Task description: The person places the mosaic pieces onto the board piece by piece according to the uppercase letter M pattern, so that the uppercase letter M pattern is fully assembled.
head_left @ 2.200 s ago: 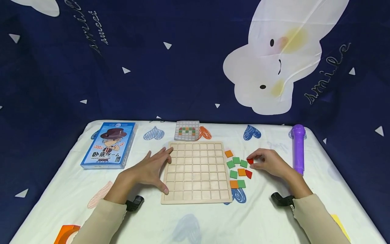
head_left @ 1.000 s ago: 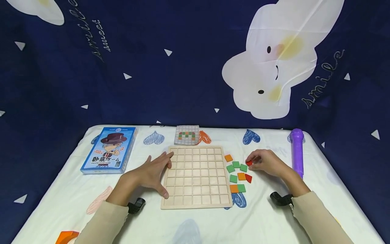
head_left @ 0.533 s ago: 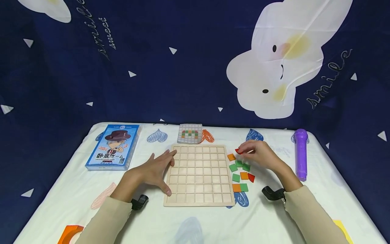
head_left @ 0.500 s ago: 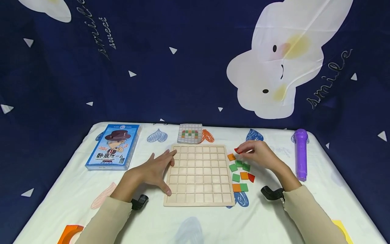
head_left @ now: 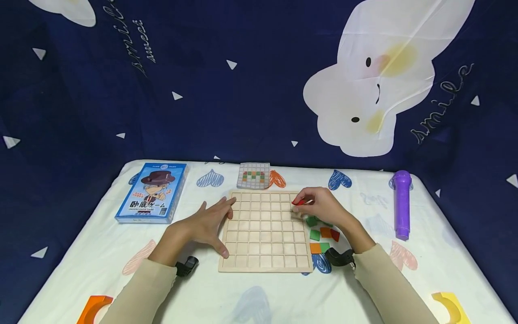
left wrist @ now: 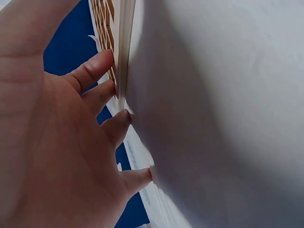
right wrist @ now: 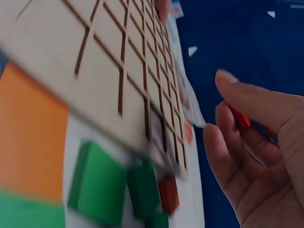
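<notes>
the left hand (head_left: 204, 228) lies spread against the left side of the wooden grid board (head_left: 259, 236), clasping nothing, presumably to steady it. the right hand (head_left: 321, 207) pinches a red piece (right wrist: 242, 119) between thumb and fingers, a light hold that seems to suit something so small. the head view sets it at the board's far right corner; the right wrist view shows it clear of the wood, and reveals an orange tile (right wrist: 168, 195) otherwise hidden beneath that hand. green tiles (head_left: 314, 235) lie just right, probably for easy reach. beyond the far edge, the patterned card (head_left: 253, 175) faces the person, likely for reading. only the head view catches the purple microphone (head_left: 402, 204), far right.
</notes>
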A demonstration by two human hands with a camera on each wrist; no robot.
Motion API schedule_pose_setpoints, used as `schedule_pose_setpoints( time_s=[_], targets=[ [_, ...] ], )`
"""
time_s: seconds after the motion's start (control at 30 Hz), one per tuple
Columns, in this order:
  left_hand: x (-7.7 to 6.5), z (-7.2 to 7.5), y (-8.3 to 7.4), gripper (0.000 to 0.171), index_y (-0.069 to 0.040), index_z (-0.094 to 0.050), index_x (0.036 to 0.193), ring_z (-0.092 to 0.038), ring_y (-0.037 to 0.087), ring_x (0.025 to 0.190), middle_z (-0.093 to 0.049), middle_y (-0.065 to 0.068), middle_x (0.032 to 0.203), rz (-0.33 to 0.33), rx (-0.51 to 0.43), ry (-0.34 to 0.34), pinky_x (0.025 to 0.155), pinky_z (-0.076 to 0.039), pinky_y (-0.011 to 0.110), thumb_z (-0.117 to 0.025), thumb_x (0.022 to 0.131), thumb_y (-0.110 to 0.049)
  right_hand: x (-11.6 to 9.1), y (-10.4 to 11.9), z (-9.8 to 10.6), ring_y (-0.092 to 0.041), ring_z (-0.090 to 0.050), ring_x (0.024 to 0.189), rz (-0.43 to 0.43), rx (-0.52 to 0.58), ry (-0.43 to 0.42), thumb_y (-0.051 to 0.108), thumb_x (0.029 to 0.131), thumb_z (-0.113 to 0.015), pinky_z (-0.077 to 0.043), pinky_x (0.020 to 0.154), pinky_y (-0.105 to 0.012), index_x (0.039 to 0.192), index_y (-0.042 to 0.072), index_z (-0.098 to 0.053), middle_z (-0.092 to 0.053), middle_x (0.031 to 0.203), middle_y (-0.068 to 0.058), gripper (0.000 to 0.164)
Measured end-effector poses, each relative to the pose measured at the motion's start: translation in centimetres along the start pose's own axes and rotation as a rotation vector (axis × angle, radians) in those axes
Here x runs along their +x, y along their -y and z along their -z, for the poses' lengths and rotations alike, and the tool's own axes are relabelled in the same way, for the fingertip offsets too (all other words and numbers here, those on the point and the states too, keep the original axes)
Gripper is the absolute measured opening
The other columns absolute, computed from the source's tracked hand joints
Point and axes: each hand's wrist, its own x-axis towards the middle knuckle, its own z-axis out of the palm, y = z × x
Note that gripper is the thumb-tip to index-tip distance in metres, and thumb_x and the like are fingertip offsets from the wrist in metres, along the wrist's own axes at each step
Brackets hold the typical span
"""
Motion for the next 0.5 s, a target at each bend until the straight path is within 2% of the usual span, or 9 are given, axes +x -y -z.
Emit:
schedule_pose_setpoints(
  time_s=[0.1, 0.23, 0.4, 0.5],
  targets=[
    [0.0, 0.0, 0.0, 0.089, -0.018, -0.048, 0.110, -0.015, 0.042, 0.160, -0.023, 0.012, 0.171, 0.004, -0.001, 0.001, 0.116, -0.010, 0.084, -0.097, 0.048, -0.059, 0.4, 0.7, -1.0, -0.016, -0.066, 0.084, -0.002, -0.006, 0.010, 0.022, 0.085, -0.083, -0.059, 0.074, -0.025, 0.088, 0.019, -0.071, -0.071, 0.089, 0.001, 0.012],
    [0.0, 0.0, -0.1, 0.089, -0.018, -0.048, 0.111, -0.015, 0.041, 0.160, -0.023, 0.012, 0.171, 0.010, -0.003, 0.004, 0.117, -0.009, 0.084, -0.098, 0.048, -0.058, 1.1, 1.5, -2.1, -0.013, -0.062, 0.077, 0.047, -0.021, 0.032, 0.022, 0.085, -0.083, -0.053, 0.069, -0.023, 0.084, 0.019, -0.067, -0.067, 0.082, 0.003, 0.017],
    [0.0, 0.0, 0.0, 0.088, -0.018, -0.049, 0.111, -0.014, 0.041, 0.160, -0.023, 0.011, 0.172, 0.013, 0.001, 0.004, 0.117, -0.009, 0.083, -0.098, 0.049, -0.057, 1.9, 2.3, -3.5, -0.011, -0.065, 0.075, 0.082, -0.008, 0.074, 0.015, 0.087, -0.080, -0.052, 0.065, -0.022, 0.091, 0.016, -0.068, -0.073, 0.088, 0.002, 0.013],
    [0.0, 0.0, 0.0, 0.088, -0.018, -0.049, 0.111, -0.014, 0.041, 0.160, -0.023, 0.011, 0.172, 0.014, 0.002, 0.006, 0.117, -0.009, 0.083, -0.098, 0.049, -0.057, 2.3, 2.8, -4.1, -0.012, -0.065, 0.078, 0.095, 0.000, 0.106, 0.011, 0.089, -0.076, -0.055, 0.069, -0.023, 0.099, 0.014, -0.070, -0.073, 0.095, 0.001, 0.012]
  ],
)
